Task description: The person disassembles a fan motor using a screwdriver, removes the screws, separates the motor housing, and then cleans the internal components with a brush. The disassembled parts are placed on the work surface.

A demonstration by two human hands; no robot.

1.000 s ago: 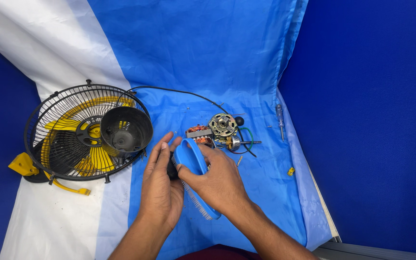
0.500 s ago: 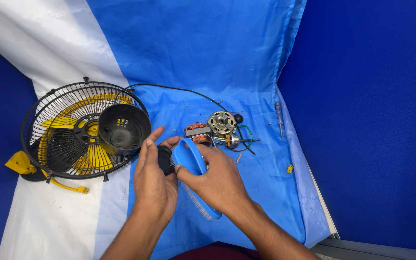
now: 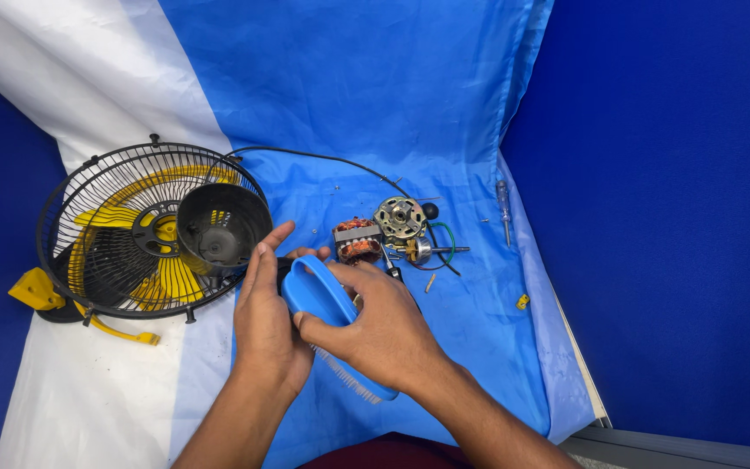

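Observation:
My right hand (image 3: 385,323) grips a blue plastic brush (image 3: 321,300) by its handle; its pale bristles (image 3: 346,379) point down and left. My left hand (image 3: 267,321) lies flat against the brush's left side, fingers straight, with a small black part just visible behind the fingertips. What that part is cannot be made out. Both hands hover over a blue cloth (image 3: 392,122), just right of a black fan grille (image 3: 132,230) with yellow blades.
A black motor housing cup (image 3: 221,224) rests on the grille. Motor parts (image 3: 388,230) with copper windings and green wire lie behind the hands, with a black cable (image 3: 323,158). A screwdriver (image 3: 504,210) and a small yellow piece (image 3: 523,301) lie to the right.
The left hand's fingers have spread flatter against the brush. The black part it held shows less. The right hand keeps its grip on the brush.

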